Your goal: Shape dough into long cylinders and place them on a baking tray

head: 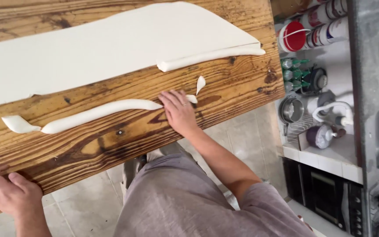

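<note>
I note the right hand [178, 112] flat, fingers spread, on the dough strip [97, 113]; the left hand [7, 191] (open) grips the table [123, 140] edge.

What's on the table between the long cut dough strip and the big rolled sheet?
Only bare wood of the table lies between the dough strip and the dough sheet, seen in the head view.

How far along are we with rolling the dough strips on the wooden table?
Done: one long strip lies rolled out in front of the big flat dough sheet. In hand: the right hand presses flat on that strip's end, while the left hand rests on the wooden table edge. Left: a second strip clings to the sheet's edge, a small scrap lies loose, and most of the sheet is uncut.
</note>
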